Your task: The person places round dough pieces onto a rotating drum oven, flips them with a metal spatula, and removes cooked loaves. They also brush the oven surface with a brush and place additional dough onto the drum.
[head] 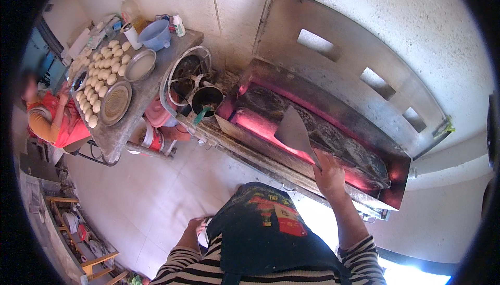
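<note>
My right hand (329, 173) grips the handle end of a broad flat metal scraper (293, 132), whose blade is over a long metal trough-like oven (351, 193) glowing pink-red inside. Dark elongated pieces (332, 134) lie along the trough below the blade; what they are made of cannot be told. A metal lid with three rectangular openings (347, 42) stands raised behind it, against the wall. My left hand (198, 226) is low at the left side of my dark apron (269, 242), fingers curled around a pale, partly hidden object.
At the left stands a table (129, 128) with rows of dough balls (104, 74), a round metal tray (116, 103), a metal bowl (140, 65) and a blue plastic basin (155, 35). A person in red (58, 117) sits beside it. A dark pot (207, 99) adjoins the oven.
</note>
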A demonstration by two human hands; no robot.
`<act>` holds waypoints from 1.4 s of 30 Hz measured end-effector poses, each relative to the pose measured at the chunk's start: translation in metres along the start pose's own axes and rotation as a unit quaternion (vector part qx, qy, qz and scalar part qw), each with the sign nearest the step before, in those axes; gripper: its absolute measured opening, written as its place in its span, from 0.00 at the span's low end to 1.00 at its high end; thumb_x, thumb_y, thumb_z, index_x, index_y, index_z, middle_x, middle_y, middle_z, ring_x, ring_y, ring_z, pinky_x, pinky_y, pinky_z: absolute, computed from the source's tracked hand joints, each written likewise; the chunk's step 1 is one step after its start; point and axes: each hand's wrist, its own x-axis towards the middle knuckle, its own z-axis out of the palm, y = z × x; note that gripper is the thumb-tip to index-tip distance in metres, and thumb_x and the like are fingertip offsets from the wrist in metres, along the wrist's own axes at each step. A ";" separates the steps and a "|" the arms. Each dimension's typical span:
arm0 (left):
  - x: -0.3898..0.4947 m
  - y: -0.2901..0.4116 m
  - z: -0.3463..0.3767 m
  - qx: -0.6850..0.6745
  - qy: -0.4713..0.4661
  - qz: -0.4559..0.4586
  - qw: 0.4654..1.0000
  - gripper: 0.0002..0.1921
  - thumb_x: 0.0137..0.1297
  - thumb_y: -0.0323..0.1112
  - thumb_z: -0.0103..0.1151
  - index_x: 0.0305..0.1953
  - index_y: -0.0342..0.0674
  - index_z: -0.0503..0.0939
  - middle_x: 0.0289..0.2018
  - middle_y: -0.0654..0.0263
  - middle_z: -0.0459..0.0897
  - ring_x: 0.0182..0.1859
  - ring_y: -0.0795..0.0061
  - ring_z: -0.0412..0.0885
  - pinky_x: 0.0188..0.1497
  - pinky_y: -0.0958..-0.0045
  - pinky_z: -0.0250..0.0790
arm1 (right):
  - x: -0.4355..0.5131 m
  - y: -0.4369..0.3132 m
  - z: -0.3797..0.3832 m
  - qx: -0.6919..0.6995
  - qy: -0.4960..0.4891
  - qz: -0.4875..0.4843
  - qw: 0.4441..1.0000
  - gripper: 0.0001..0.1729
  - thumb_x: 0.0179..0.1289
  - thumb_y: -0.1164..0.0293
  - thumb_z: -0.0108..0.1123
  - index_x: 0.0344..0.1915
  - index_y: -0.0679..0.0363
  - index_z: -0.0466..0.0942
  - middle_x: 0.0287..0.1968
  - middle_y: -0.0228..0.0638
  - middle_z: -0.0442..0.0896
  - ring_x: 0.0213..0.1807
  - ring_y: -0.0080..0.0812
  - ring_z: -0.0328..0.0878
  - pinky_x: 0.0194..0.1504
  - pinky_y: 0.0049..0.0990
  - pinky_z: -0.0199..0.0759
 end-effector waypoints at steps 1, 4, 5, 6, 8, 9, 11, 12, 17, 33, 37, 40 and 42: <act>0.002 0.019 0.000 0.063 0.012 0.003 0.998 0.10 0.61 0.37 0.50 0.41 0.43 0.76 0.29 0.66 0.80 0.30 0.75 0.77 0.27 0.76 0.66 | 0.013 0.000 0.004 -0.025 -0.008 -0.015 1.000 0.23 0.53 0.71 0.57 0.52 0.54 0.69 0.41 0.42 0.76 0.43 0.45 0.75 0.40 0.39 0.72; 0.007 0.089 0.006 0.079 0.086 0.202 0.972 0.14 0.61 0.41 0.49 0.45 0.44 0.74 0.36 0.66 0.80 0.37 0.76 0.78 0.34 0.73 0.67 | 0.055 -0.003 0.020 -0.075 -0.054 -0.023 0.995 0.20 0.54 0.70 0.55 0.50 0.52 0.70 0.39 0.40 0.76 0.42 0.44 0.75 0.39 0.40 0.71; 0.002 0.110 0.011 -0.007 0.067 0.245 0.967 0.15 0.61 0.43 0.50 0.47 0.45 0.72 0.39 0.67 0.80 0.39 0.77 0.77 0.37 0.71 0.67 | 0.069 -0.005 0.028 -0.079 -0.066 -0.030 0.994 0.19 0.54 0.70 0.54 0.49 0.51 0.70 0.38 0.39 0.76 0.42 0.44 0.75 0.39 0.41 0.71; -0.003 0.131 0.018 -0.050 0.078 0.263 0.960 0.15 0.61 0.43 0.51 0.47 0.45 0.72 0.39 0.67 0.80 0.39 0.77 0.77 0.38 0.72 0.67 | 0.084 -0.009 0.039 -0.088 -0.083 -0.035 0.992 0.18 0.54 0.71 0.54 0.47 0.52 0.70 0.39 0.39 0.76 0.43 0.44 0.75 0.40 0.41 0.71; -0.016 0.160 0.036 -0.093 0.129 0.261 0.952 0.16 0.61 0.45 0.52 0.47 0.46 0.72 0.37 0.67 0.80 0.38 0.77 0.77 0.39 0.72 0.66 | 0.116 -0.021 0.064 -0.100 -0.123 -0.049 0.986 0.15 0.53 0.73 0.53 0.44 0.54 0.72 0.40 0.40 0.76 0.44 0.44 0.75 0.41 0.40 0.72; -0.022 0.167 0.044 -0.086 0.137 0.225 0.961 0.16 0.61 0.45 0.52 0.47 0.46 0.72 0.37 0.67 0.80 0.38 0.77 0.77 0.38 0.72 0.66 | 0.129 -0.030 0.077 -0.102 -0.148 -0.056 0.982 0.14 0.53 0.74 0.53 0.42 0.55 0.72 0.41 0.41 0.76 0.45 0.45 0.75 0.42 0.40 0.72; -0.029 0.173 0.054 -0.070 0.140 0.206 0.966 0.15 0.62 0.45 0.52 0.47 0.46 0.72 0.37 0.67 0.80 0.37 0.77 0.77 0.38 0.72 0.65 | 0.146 -0.051 0.101 -0.136 -0.223 -0.033 0.965 0.13 0.53 0.74 0.52 0.41 0.56 0.73 0.42 0.43 0.76 0.47 0.45 0.74 0.45 0.39 0.71; -0.031 0.169 0.057 -0.050 0.129 0.189 0.972 0.14 0.62 0.43 0.53 0.47 0.46 0.73 0.37 0.67 0.80 0.37 0.77 0.77 0.37 0.73 0.65 | 0.148 -0.058 0.108 -0.130 -0.222 -0.053 0.965 0.13 0.53 0.74 0.52 0.41 0.56 0.73 0.43 0.43 0.76 0.47 0.45 0.74 0.45 0.39 0.71; -0.032 0.103 0.062 -0.066 0.117 0.125 0.983 0.18 0.56 0.42 0.56 0.46 0.39 0.74 0.33 0.66 0.80 0.33 0.76 0.78 0.29 0.76 0.65 | 0.123 -0.043 0.083 -0.068 -0.187 -0.070 0.977 0.19 0.52 0.75 0.55 0.48 0.57 0.72 0.46 0.46 0.76 0.47 0.47 0.75 0.45 0.39 0.73; 0.005 0.199 0.108 -0.020 -0.083 0.085 0.993 0.09 0.62 0.37 0.42 0.38 0.42 0.71 0.28 0.69 0.75 0.26 0.75 0.73 0.21 0.76 0.63 | -0.273 0.218 -0.021 0.543 0.526 0.453 0.473 0.11 0.60 0.68 0.54 0.43 0.56 0.71 0.19 0.21 0.64 0.12 0.12 0.56 0.10 0.12 0.48; -0.031 0.262 0.198 0.200 0.031 0.230 0.952 0.12 0.62 0.42 0.49 0.43 0.43 0.73 0.31 0.69 0.77 0.31 0.82 0.74 0.24 0.81 0.63 | -0.320 0.264 0.006 0.552 0.472 0.515 0.456 0.12 0.60 0.63 0.55 0.43 0.53 0.71 0.18 0.21 0.63 0.12 0.13 0.57 0.10 0.13 0.49; -0.058 0.277 0.243 0.193 -0.002 0.250 0.949 0.17 0.60 0.43 0.54 0.47 0.42 0.73 0.33 0.68 0.79 0.33 0.81 0.75 0.28 0.81 0.65 | -0.327 0.308 0.024 0.575 0.437 0.509 0.469 0.10 0.60 0.62 0.56 0.39 0.53 0.73 0.17 0.21 0.64 0.12 0.13 0.57 0.10 0.13 0.48; -0.069 0.269 0.259 0.249 -0.004 0.250 0.935 0.17 0.61 0.43 0.53 0.47 0.41 0.73 0.32 0.69 0.79 0.33 0.80 0.76 0.30 0.81 0.65 | -0.324 0.344 0.039 0.553 0.415 0.534 0.487 0.13 0.60 0.62 0.56 0.41 0.56 0.74 0.18 0.22 0.65 0.12 0.14 0.58 0.11 0.14 0.48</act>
